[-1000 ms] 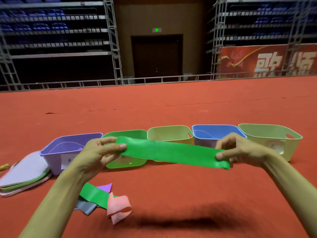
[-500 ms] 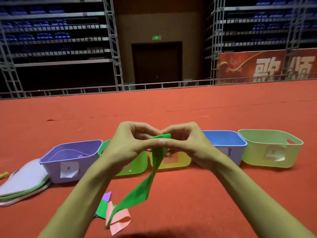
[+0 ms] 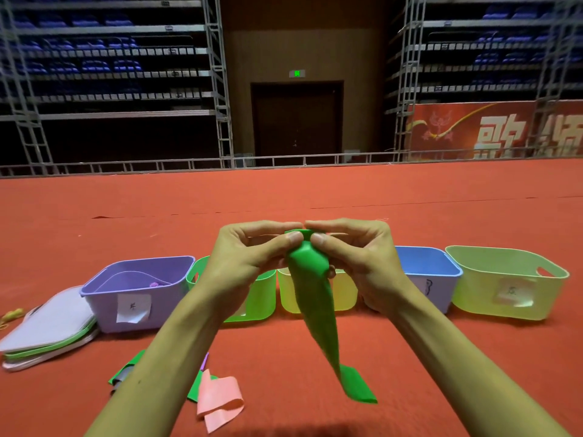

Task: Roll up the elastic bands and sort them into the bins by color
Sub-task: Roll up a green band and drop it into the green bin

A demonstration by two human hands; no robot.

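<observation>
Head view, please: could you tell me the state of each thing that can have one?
green band, top end pinched, rest hanging unrolled
left hand, pinching the band's top
right hand, pinching the band's top
purple bin, upright, small purple piece inside
green bin, upright, partly hidden
blue bin, upright, open-topped
pink band, lying loose, unrolled

The green band (image 3: 315,304) is pinched at its top end between left grip (image 3: 249,263) and right grip (image 3: 356,260); the remainder hangs twisted below. Behind the grips, in a row: purple bin (image 3: 104,310), green bin (image 3: 265,298), yellow bin (image 3: 347,294), blue bin (image 3: 441,274), pale-green bin (image 3: 473,294).
</observation>
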